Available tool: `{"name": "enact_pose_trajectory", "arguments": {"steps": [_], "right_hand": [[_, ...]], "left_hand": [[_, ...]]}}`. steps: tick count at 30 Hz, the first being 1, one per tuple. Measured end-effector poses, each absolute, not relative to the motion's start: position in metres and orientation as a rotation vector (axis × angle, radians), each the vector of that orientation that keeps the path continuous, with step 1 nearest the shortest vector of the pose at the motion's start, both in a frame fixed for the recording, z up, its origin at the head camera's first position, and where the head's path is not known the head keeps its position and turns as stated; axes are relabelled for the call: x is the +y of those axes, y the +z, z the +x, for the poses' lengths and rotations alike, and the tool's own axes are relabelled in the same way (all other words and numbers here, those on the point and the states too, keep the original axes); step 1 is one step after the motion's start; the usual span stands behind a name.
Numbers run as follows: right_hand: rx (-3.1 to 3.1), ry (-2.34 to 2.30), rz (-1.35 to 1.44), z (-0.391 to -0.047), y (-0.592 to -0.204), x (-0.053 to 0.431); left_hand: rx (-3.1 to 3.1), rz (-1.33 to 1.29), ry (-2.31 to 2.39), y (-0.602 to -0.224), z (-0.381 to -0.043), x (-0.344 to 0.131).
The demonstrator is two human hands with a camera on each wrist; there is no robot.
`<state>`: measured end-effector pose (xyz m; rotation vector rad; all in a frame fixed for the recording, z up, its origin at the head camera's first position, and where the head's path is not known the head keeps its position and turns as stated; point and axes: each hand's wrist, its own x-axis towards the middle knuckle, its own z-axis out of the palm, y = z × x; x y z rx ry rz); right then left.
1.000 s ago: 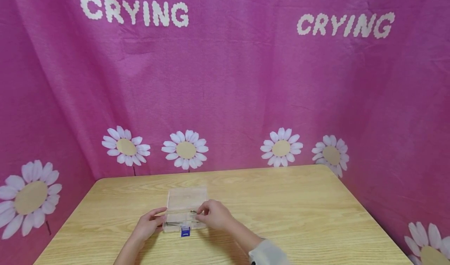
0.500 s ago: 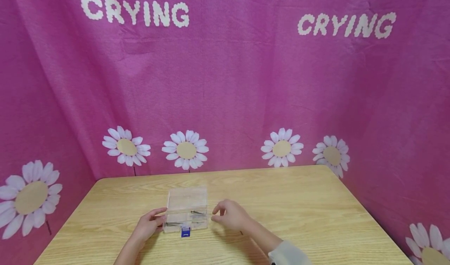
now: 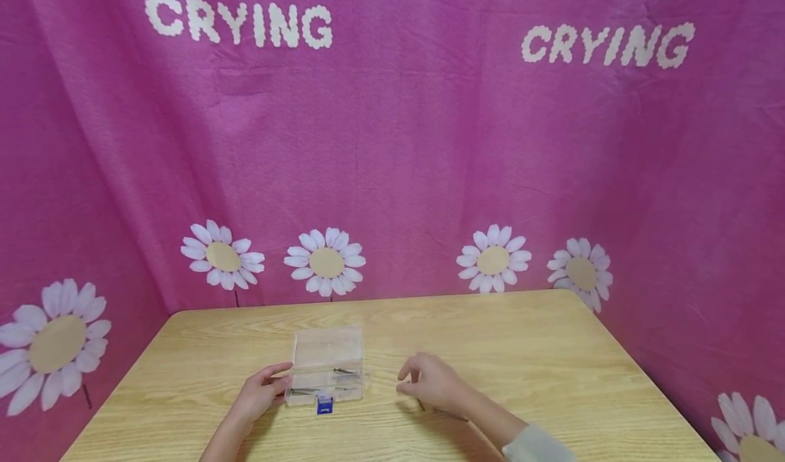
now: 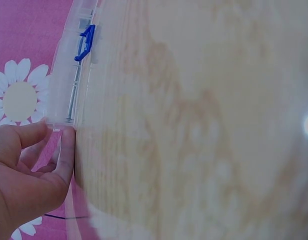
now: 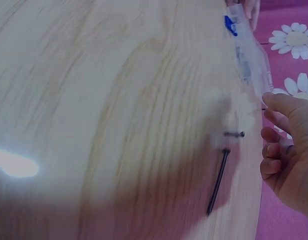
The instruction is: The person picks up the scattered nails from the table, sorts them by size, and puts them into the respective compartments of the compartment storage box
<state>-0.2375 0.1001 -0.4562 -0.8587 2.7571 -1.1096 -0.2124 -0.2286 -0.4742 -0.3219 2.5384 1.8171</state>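
Note:
A clear plastic compartment box (image 3: 328, 347) with a blue latch (image 3: 325, 405) lies on the table with its lid raised back. Several thin metal screws (image 3: 303, 391) rest in its compartments. My left hand (image 3: 256, 395) grips the box's left end between thumb and fingers; the left wrist view shows the thumb and fingers at that corner. To the right of the box, my right hand (image 3: 434, 384) hovers over the table, its fingers loosely curled with nothing visible between them. Below it, the right wrist view shows a long dark screw (image 5: 218, 182) and a short screw (image 5: 235, 134) on the wood.
The light wooden table (image 3: 521, 339) carries the box left of its middle. A pink curtain (image 3: 392, 142) with daisies and white lettering hangs behind the table and along both sides.
My right hand has withdrawn from the box's right compartment and moved right, over the screws on the table. My left hand and the box have stayed in place.

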Motion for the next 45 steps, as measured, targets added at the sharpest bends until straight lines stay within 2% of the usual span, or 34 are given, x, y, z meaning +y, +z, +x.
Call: {"name": "enact_pose_trajectory", "arguments": {"steps": [15, 28, 45], "right_hand": [[2.749, -0.946, -0.962, -0.229, -0.466, 0.147], [2.729, -0.878, -0.906, -0.219, -0.469, 0.185], [2.662, -0.914, -0.865, -0.215, -0.469, 0.197]], "left_hand": [[2.522, -0.305, 1.851, -0.476, -0.212, -0.231], [2.515, -0.313, 1.86, -0.474, -0.211, -0.23], [2.522, -0.334, 1.855, -0.477, -0.213, -0.229]]}}
